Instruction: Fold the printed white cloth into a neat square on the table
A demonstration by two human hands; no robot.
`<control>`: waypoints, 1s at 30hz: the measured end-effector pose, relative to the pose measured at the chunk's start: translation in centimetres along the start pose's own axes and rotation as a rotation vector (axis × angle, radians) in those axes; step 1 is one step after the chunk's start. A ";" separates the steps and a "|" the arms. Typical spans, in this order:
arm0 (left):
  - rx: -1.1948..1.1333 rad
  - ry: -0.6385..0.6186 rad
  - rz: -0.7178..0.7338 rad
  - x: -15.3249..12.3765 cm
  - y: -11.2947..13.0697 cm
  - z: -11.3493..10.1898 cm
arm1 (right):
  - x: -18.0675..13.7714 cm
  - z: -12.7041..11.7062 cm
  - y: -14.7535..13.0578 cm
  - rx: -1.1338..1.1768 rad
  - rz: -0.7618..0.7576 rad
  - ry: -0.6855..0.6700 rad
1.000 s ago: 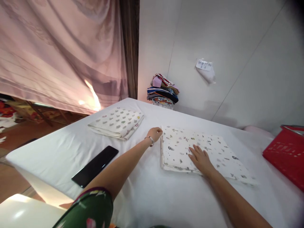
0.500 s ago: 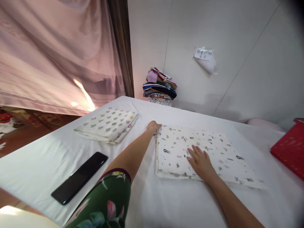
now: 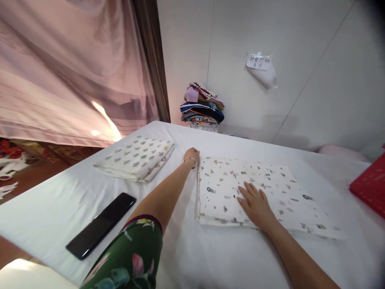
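A folded white cloth [image 3: 222,202] with small printed motifs lies flat on the white-covered table. At its far left corner is my left hand [image 3: 191,155], a bracelet on its wrist. The fingers are curled in, closed on the corner of that cloth; the fingertips are partly hidden. My right hand [image 3: 255,204] rests palm down on the cloth near its front edge, fingers spread. To the left lies another folded white cloth [image 3: 141,154], printed with grey and coloured shapes. A black phone [image 3: 100,225] lies on the table nearer to me, left of my left forearm.
The white table cover [image 3: 186,249] runs under everything. Beyond the far edge rises a stack of folded fabrics [image 3: 202,108] against the wall. A red object [image 3: 371,184] stands at the right edge, and a pink curtain [image 3: 75,72] hangs at the left.
My left hand has shifted slightly left and its fingers look more curled, with the cloth's far left corner moving the same way. My right hand stays flat on the cloth.
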State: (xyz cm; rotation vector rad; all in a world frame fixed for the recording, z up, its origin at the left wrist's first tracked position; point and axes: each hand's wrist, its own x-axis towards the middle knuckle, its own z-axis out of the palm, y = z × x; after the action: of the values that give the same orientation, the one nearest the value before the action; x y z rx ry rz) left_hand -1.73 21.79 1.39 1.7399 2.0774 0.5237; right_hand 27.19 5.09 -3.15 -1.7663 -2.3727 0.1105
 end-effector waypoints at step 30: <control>-0.312 -0.184 0.437 -21.4 -4.0 -0.9 | 0.3 -1.0 0.0 0.089 0.047 -0.016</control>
State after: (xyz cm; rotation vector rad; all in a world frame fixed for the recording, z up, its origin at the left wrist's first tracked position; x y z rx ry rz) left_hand -2.14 0.04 1.22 1.9635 1.4045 0.7337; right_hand 27.31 5.32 -2.09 -1.7871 -2.2995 0.2340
